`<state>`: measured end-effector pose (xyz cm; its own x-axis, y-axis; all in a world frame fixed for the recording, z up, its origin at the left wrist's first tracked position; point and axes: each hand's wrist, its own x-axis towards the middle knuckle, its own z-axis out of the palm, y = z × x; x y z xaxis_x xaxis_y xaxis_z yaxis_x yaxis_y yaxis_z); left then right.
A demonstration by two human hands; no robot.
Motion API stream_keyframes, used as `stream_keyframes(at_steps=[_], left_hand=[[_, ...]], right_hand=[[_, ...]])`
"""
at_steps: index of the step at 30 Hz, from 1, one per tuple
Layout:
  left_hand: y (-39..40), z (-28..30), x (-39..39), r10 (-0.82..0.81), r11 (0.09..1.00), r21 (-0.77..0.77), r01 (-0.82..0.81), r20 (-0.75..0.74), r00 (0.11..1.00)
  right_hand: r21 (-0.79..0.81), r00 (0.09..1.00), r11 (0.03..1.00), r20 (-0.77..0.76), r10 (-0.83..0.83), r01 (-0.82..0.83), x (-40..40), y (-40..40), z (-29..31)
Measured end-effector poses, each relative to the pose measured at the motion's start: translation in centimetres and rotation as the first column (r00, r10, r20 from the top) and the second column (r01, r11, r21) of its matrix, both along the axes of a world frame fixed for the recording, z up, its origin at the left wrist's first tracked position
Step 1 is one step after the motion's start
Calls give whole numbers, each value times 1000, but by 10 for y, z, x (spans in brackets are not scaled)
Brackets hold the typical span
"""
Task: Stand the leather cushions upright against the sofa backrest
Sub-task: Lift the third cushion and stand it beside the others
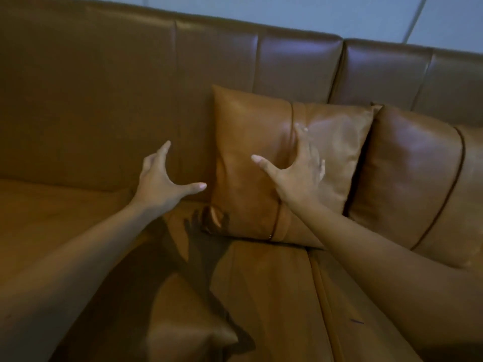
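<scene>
A tan leather cushion point(251, 142) stands upright against the brown sofa backrest point(130, 74) near the middle. A darker brown cushion point(407, 178) leans upright beside it on the right, touching its edge. My right hand point(295, 173) is spread open over the front of the tan cushion, fingers near its centre seam; whether it touches is unclear. My left hand point(162, 178) hovers open just left of that cushion, thumb pointing at its left edge, holding nothing. A third leather cushion point(183, 322) lies low on the seat in front of me, partly in shadow.
The sofa seat point(52, 218) stretches to the left below the backrest. A seam point(321, 296) divides the seat cushions on the right. A pale wall point(313, 14) shows behind the sofa's top edge.
</scene>
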<state>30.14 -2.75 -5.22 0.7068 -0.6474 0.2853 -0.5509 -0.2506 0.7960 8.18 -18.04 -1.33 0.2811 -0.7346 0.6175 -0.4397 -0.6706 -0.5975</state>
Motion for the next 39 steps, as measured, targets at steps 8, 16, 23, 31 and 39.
stream_keyframes(at_steps=[8,16,23,31,39], left_hand=[[118,5,62,133,988,66,-139,90,987],[218,-9,94,319,923,194,-333,101,942],[273,-39,95,352,876,328,-355,71,933],[304,-65,61,413,814,414,-408,82,907],[319,-74,21,516,823,315,-473,-64,854]], right_hand=[[41,976,980,-88,199,-196,92,87,-13],[147,932,937,-138,336,-317,165,174,-36],[279,806,858,-309,505,-431,175,215,-68],[341,609,836,-575,547,-430,161,223,-82],[356,601,854,-607,520,-379,118,232,-91]])
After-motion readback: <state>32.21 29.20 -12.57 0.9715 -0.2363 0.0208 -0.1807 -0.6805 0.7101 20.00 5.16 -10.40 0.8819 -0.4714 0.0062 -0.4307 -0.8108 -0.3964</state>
